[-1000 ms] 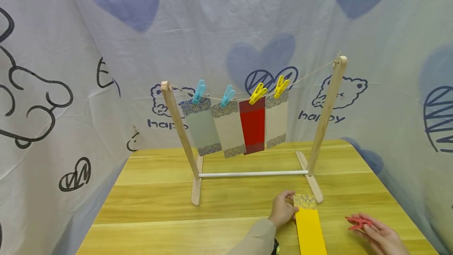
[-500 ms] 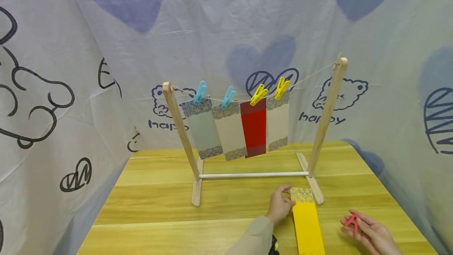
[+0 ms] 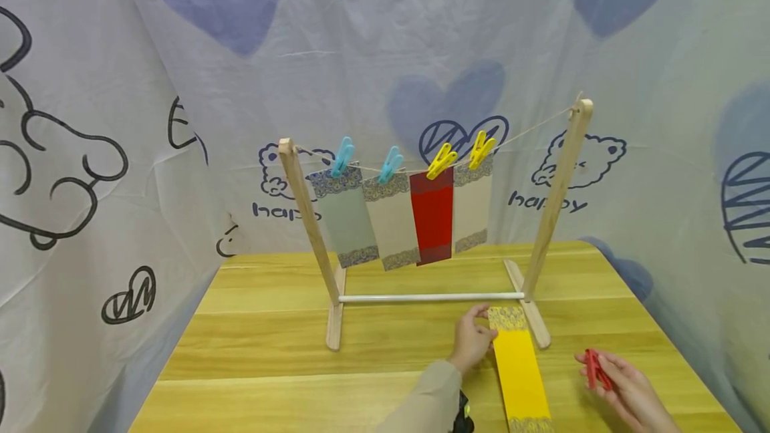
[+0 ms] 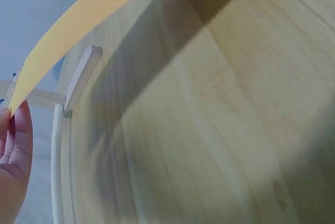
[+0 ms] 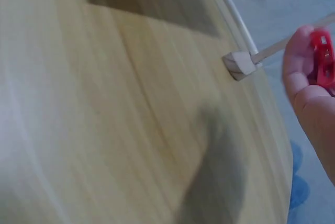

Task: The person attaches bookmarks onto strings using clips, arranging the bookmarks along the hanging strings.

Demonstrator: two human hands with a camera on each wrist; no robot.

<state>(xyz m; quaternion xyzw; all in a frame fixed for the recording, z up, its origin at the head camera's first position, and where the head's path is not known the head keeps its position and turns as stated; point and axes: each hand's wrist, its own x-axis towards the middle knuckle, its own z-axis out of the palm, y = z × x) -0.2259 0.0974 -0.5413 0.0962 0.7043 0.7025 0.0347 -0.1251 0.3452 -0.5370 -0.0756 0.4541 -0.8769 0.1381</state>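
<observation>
My left hand (image 3: 472, 339) pinches a long yellow paper strip (image 3: 519, 369) by its left edge near the patterned top end. In the left wrist view the strip (image 4: 68, 33) arches above the table, its shadow falling on the wood. Off to the right, my right hand (image 3: 622, 383) holds a red clothespin (image 3: 597, 369) between thumb and fingers. The right wrist view shows that clothespin (image 5: 324, 59) close up in the curled fingers. Behind the hands, a red paper strip (image 3: 432, 216) and several pale ones hang from a string under blue and yellow clothespins.
A wooden stand with a left post (image 3: 309, 222), a right post (image 3: 558, 196) and a white crossbar (image 3: 430, 298) carries the string. Its right foot (image 3: 535, 323) lies just beyond the yellow strip. A patterned cloth (image 3: 361, 52) hangs behind the wooden table (image 3: 252, 353).
The left hand has carried the yellow strip forward and slightly left, bringing its lower patterned end into view. The right hand has shifted a little left, and the red clothespin has turned in its fingers.
</observation>
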